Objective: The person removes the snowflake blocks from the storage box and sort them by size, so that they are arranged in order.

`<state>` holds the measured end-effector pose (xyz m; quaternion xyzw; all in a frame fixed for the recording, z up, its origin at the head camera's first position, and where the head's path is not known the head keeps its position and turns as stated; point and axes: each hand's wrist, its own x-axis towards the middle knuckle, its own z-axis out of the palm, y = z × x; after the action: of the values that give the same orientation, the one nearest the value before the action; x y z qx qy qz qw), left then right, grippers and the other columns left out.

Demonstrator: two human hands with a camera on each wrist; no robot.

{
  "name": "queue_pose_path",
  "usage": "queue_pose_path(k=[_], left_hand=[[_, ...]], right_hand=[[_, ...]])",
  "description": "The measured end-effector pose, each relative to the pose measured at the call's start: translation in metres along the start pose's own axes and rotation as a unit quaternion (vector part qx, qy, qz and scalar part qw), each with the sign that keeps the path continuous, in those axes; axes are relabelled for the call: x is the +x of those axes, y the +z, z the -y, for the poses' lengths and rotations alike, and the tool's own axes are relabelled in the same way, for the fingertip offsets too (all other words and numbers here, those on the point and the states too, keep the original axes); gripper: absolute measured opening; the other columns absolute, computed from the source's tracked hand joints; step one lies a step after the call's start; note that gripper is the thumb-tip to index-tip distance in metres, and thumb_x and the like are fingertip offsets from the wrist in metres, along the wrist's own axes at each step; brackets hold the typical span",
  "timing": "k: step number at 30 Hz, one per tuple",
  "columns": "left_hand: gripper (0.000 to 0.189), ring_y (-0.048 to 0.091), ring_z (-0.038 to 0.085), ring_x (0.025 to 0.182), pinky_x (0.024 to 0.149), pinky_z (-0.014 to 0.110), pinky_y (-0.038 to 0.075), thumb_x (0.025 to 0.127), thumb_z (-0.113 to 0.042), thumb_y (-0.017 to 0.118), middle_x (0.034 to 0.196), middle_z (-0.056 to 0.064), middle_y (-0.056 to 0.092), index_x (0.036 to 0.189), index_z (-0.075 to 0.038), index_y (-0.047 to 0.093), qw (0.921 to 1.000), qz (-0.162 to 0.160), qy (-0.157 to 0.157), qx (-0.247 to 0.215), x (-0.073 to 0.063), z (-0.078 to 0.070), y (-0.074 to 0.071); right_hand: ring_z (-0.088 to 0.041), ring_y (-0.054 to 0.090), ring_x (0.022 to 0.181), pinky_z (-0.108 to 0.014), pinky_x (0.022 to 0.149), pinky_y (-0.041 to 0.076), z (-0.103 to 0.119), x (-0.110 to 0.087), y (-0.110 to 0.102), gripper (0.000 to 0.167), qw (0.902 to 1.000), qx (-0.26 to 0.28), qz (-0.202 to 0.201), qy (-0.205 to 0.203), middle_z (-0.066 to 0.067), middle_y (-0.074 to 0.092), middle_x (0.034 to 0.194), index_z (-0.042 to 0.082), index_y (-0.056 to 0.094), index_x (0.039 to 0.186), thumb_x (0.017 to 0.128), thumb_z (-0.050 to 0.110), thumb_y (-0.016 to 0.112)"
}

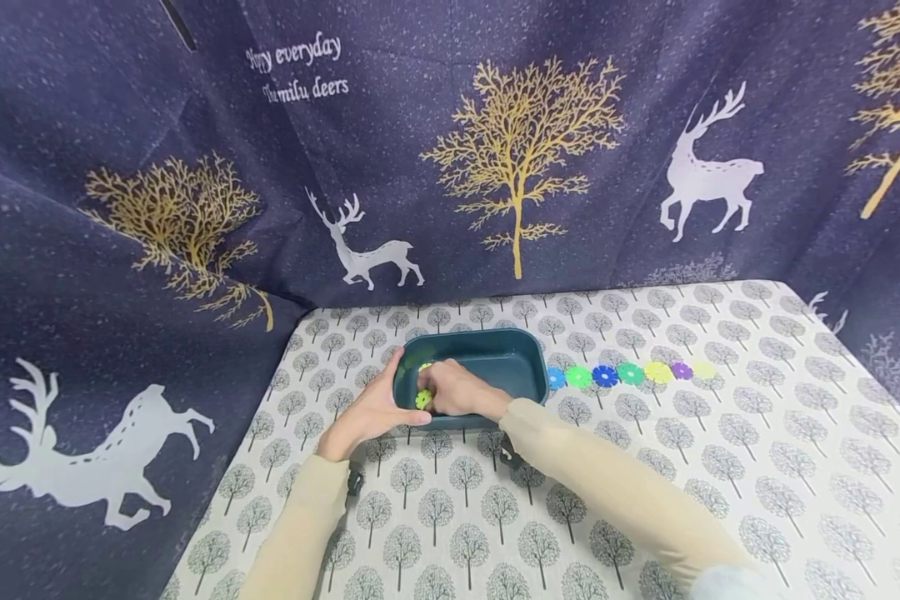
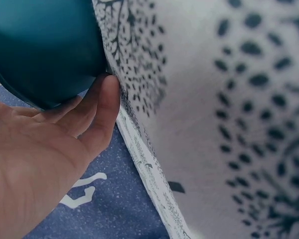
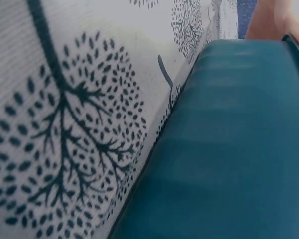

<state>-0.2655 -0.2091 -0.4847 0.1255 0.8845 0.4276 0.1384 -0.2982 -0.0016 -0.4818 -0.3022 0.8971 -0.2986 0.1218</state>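
A dark teal plastic tub stands on the tablecloth. My left hand holds its left end, thumb along the front rim and the other fingers against the end wall. In the left wrist view, those fingers bend along the tub's outer wall. My right hand reaches into the tub's left part, fingers bent downward. Beside its fingertips is a yellow-green flower-shaped plastic piece, with more yellow-green behind. I cannot tell whether the fingertips pinch a piece. The right wrist view shows mainly the tub's outer side.
Right of the tub runs a row of flower-shaped pieces: light blue, bright green, dark blue, teal green, yellow, purple and pale yellow. A dark patterned curtain hangs behind the table.
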Motion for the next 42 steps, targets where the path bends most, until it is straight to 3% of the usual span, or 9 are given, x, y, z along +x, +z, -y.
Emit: queue_pose_path(k=[5, 18, 24, 35, 42], left_hand=[[0.140, 0.016, 0.049, 0.169, 0.136, 0.071, 0.019, 0.082, -0.041, 0.095, 0.184, 0.024, 0.010, 0.177, -0.012, -0.004, 0.9999, 0.003, -0.008, 0.008, -0.001, 0.001, 0.000], [0.139, 0.020, 0.047, 0.169, 0.136, 0.070, 0.024, 0.082, -0.036, 0.096, 0.184, 0.022, 0.011, 0.177, -0.016, -0.004, 0.9995, 0.006, -0.018, -0.023, -0.001, 0.003, 0.000], [0.140, 0.023, 0.049, 0.168, 0.135, 0.071, 0.024, 0.082, -0.037, 0.096, 0.183, 0.023, 0.016, 0.178, -0.019, -0.003, 0.9995, 0.004, -0.026, -0.019, -0.001, 0.002, 0.001], [0.140, 0.026, 0.050, 0.166, 0.135, 0.072, 0.021, 0.079, -0.033, 0.097, 0.181, 0.025, 0.021, 0.177, -0.013, -0.001, 0.9997, -0.005, -0.015, -0.017, -0.001, 0.001, 0.004], [0.142, 0.023, 0.050, 0.167, 0.135, 0.073, 0.020, 0.076, -0.034, 0.099, 0.183, 0.023, 0.017, 0.178, -0.020, 0.000, 0.9993, -0.014, -0.033, -0.008, 0.001, 0.001, 0.005]], right_hand=[[-0.015, 0.072, 0.083, -0.040, 0.092, 0.066, -0.002, -0.007, -0.005, 0.035, 0.9999, 0.004, -0.012, -0.004, -0.007, 0.081, 0.094, 0.003, 0.078, 0.125, 0.091, 0.009, 0.086], [-0.008, 0.065, 0.074, -0.028, 0.076, 0.058, -0.007, -0.028, -0.020, 0.028, 0.9971, 0.046, -0.061, -0.004, 0.001, 0.075, 0.086, 0.009, 0.080, 0.117, 0.090, 0.013, 0.088], [-0.008, 0.064, 0.076, -0.027, 0.076, 0.057, -0.010, -0.042, -0.027, 0.031, 0.9918, 0.089, -0.091, 0.011, 0.000, 0.074, 0.088, 0.007, 0.080, 0.119, 0.090, 0.014, 0.089], [-0.010, 0.061, 0.071, -0.025, 0.068, 0.051, -0.027, -0.074, -0.045, 0.031, 0.9785, 0.147, -0.139, 0.038, 0.000, 0.071, 0.084, 0.005, 0.079, 0.119, 0.091, 0.014, 0.089], [-0.012, 0.062, 0.073, -0.022, 0.065, 0.050, -0.042, -0.095, -0.058, 0.033, 0.9706, 0.159, -0.174, 0.047, -0.001, 0.071, 0.085, 0.002, 0.078, 0.119, 0.089, 0.012, 0.089]])
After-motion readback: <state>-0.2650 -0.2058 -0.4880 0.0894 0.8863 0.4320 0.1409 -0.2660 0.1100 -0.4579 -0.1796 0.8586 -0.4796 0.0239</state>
